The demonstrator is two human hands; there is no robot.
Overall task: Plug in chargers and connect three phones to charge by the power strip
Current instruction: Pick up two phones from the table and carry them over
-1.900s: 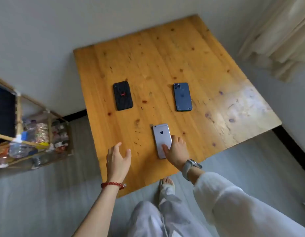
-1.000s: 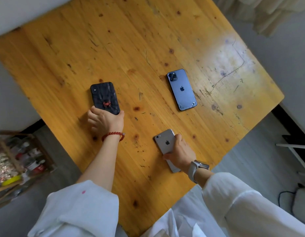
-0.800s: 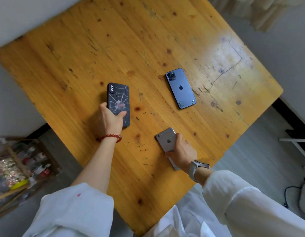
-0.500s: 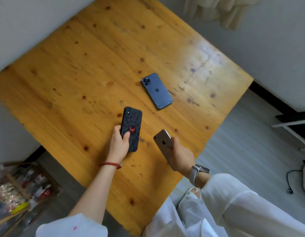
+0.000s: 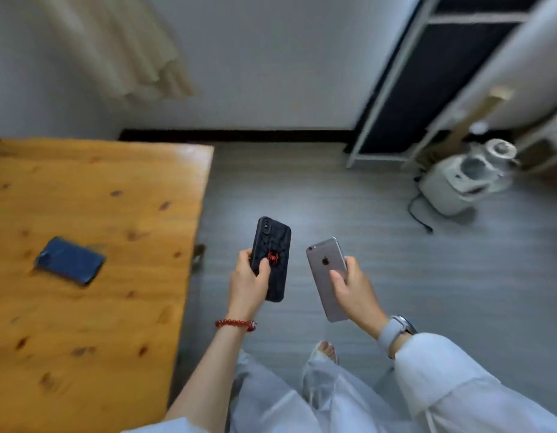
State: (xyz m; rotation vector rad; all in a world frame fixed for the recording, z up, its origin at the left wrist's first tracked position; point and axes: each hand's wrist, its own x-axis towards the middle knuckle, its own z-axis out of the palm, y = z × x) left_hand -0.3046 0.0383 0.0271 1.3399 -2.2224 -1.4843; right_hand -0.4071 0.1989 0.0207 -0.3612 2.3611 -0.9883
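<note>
View from above, looking down at a person's two hands held over a grey floor (image 5: 380,276), centre of frame. Left hand (image 5: 247,284) grips a black phone (image 5: 272,256) w/ a red spider mark on its back; thumb lies across the case, fingers wrap the far edge. Right hand (image 5: 353,293) grips a grey phone (image 5: 325,276), back w/ logo facing up, thumb on the back, fingers curled round the right edge. Both phones are tilted, side by side, not touching, off the table. A blue phone (image 5: 71,260) lies flat on the wooden table (image 5: 114,307) at left of frame, well apart from the hands. Red bead bracelet (image 5: 235,324) on left wrist, grey-strap watch (image 5: 394,331) on right. Upper right: white appliance (image 5: 458,182) w/ a black cord on the floor, blurred. Upper left: pale curtain (image 5: 130,51).
</note>
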